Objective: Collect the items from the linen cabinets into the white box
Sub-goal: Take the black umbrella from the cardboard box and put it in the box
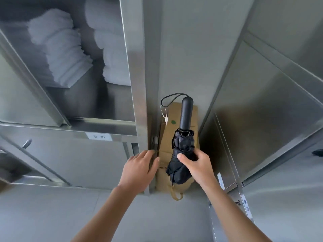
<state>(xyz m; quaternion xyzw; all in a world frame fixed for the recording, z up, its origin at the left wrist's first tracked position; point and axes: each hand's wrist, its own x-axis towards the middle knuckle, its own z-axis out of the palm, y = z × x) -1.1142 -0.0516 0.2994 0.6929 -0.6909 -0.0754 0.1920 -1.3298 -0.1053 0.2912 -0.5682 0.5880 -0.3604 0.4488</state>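
Where two stainless-steel cabinets (136, 67) meet, folded white towels (66, 55) are seen stacked on an open shelf at the left. A folded black umbrella (183, 142) is held upright before a brown cardboard box (166, 137), its long axis vertical, handle pointing up. It is gripped around the canopy by the right hand (197, 165). The left hand (139, 168) is laid flat and open against the cabinet edge.

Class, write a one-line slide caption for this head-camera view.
Right hand grips a folded black umbrella before a cardboard box; left hand rests on the steel cabinet frame.
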